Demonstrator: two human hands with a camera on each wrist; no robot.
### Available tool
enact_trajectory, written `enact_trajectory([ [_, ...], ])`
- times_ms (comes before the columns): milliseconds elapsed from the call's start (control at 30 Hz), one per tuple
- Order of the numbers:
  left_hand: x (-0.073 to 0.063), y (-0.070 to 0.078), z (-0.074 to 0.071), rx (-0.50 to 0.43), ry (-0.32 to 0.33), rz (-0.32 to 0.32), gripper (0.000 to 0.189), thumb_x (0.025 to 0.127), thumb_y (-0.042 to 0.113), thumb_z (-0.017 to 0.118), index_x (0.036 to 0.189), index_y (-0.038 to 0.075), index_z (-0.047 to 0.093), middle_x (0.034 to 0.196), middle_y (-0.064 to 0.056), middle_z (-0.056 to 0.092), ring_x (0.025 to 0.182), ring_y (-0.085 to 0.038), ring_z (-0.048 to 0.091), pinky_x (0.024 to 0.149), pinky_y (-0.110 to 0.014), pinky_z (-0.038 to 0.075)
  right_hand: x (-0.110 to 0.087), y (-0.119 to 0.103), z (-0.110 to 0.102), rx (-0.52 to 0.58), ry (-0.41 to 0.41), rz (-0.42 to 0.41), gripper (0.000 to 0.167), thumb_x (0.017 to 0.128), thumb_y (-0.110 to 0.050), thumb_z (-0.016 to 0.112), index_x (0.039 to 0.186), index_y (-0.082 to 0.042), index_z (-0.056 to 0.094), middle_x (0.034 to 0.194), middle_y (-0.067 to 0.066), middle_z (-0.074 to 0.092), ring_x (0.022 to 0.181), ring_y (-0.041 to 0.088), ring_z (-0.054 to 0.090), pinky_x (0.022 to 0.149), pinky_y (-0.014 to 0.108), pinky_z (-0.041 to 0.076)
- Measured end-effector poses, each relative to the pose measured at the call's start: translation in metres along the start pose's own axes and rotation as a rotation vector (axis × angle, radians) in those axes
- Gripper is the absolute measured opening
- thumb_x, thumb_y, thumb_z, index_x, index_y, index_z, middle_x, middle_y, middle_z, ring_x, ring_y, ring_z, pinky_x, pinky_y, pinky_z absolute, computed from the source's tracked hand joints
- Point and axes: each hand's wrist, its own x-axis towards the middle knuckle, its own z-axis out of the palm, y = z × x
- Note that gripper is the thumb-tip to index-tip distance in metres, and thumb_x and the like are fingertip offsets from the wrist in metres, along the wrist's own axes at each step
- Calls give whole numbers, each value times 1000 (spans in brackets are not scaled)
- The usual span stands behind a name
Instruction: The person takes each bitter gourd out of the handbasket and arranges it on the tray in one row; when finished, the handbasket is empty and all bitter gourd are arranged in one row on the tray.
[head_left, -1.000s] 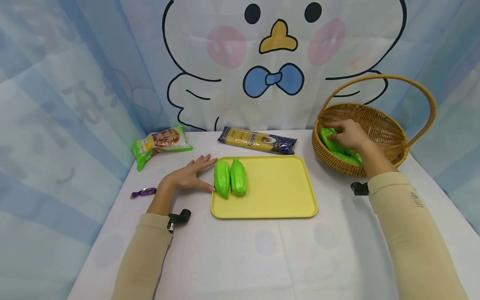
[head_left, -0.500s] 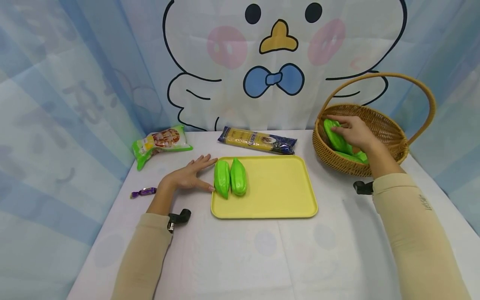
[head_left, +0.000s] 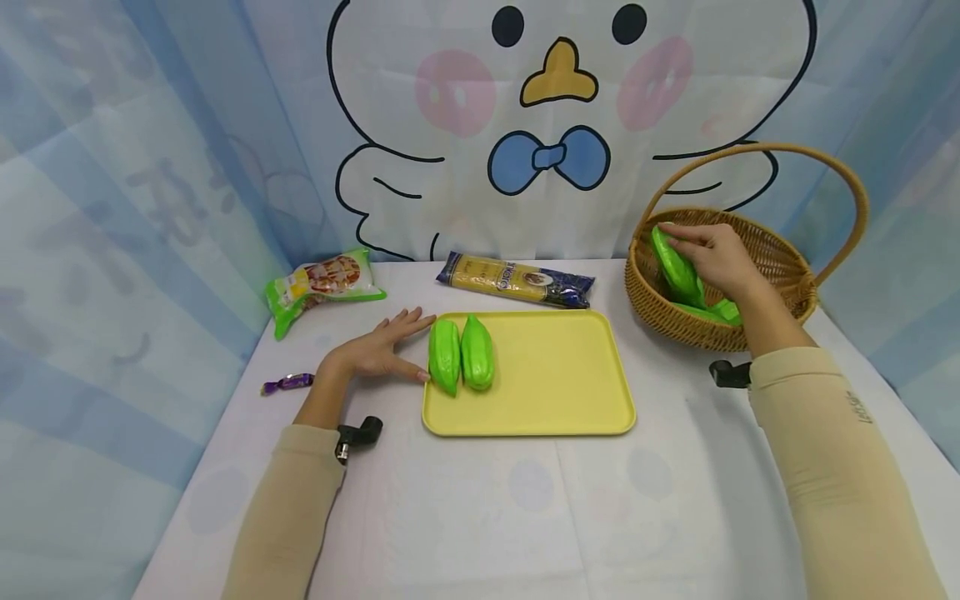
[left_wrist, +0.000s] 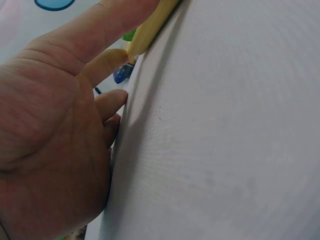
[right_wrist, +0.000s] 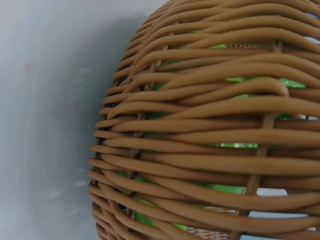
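In the head view my right hand (head_left: 717,256) is inside the wicker basket (head_left: 675,329). It pinches a glossy green star fruit (head_left: 677,271), which stands tilted against the basket's left side. More green fruit (head_left: 723,312) lies below it, partly hidden by the rim. The right wrist view shows only the basket's woven wall (right_wrist: 200,125), with bits of green behind the gaps. My left hand (head_left: 375,350) rests on the table with fingers spread, touching the left edge of the yellow tray (head_left: 555,375). On that tray lie two more star fruits (head_left: 444,357) side by side.
Behind the tray lies a yellow and blue pasta packet (head_left: 516,280). A green snack bag (head_left: 324,287) is at the back left, and a purple wrapped candy (head_left: 287,383) lies left of my left wrist. The basket's tall handle (head_left: 825,162) arches over its opening.
My right hand has lifted the star fruit slightly within the basket, tilting it more upright. The left hand and the fruits on the tray have stayed put.
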Motion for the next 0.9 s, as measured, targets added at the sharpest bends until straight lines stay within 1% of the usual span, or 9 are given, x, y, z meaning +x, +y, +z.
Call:
enact_trajectory([
  [67,1,0,0,8,-2,0,112,80,55,86,168,31,20,177,-7,-3,163,-29,-13,131,-54,-13,-1,-1,0,14,16,2,48,110,-38,51,153,-17,54,150,16,58,49,9,38,44,31,38],
  [133,2,0,-1,16,-2,1,113,80,56,86,168,32,20,177,-6,-3,163,-27,-13,131,-53,-12,-1,-2,0,31,22,6,49,109,-40,52,153,-18,55,125,14,69,44,12,34,43,32,39],
  [300,2,0,-1,19,0,3,113,79,57,86,168,32,21,177,-5,-3,163,-27,-12,132,-52,-12,-1,-4,-3,36,17,7,51,107,-41,56,153,-20,54,79,-1,53,43,13,36,44,32,41],
  [467,1,1,0,12,0,6,113,79,56,86,168,31,21,177,-7,-3,163,-29,-12,131,-54,-12,-7,-12,-7,-3,10,-2,49,106,-38,59,153,-22,55,102,8,58,51,15,41,47,32,41],
  [567,1,1,0,11,-1,9,112,80,55,86,168,30,21,177,-8,-3,163,-30,-12,131,-54,-12,-13,-22,-10,-37,-11,-18,50,107,-36,59,155,-26,52,140,13,55,90,21,58,61,29,43],
  [633,1,2,0,12,-2,7,112,80,55,86,168,30,21,177,-7,-3,163,-30,-13,131,-54,-12,-17,-30,-11,-40,-21,-44,51,106,-33,60,156,-27,50,158,11,45,123,29,52,80,35,48],
  [700,1,1,0,11,-3,3,112,80,56,86,168,31,21,177,-7,-3,163,-29,-13,131,-53,-12,-21,-39,-12,-34,-11,-69,52,106,-32,61,156,-29,50,165,10,39,140,33,40,93,41,44],
  [800,1,1,0,12,-5,0,113,79,57,86,168,31,21,177,-7,-3,163,-29,-13,131,-54,-12,-27,-51,-9,8,47,-132,51,105,-30,64,154,-31,53,161,6,44,137,25,42,100,37,43],
  [900,1,-1,0,15,-4,-6,114,79,57,86,168,32,20,177,-5,-3,163,-27,-13,132,-52,-12,-32,-63,-1,85,115,-207,49,103,-25,67,151,-28,57,152,2,51,126,12,48,89,16,44],
])
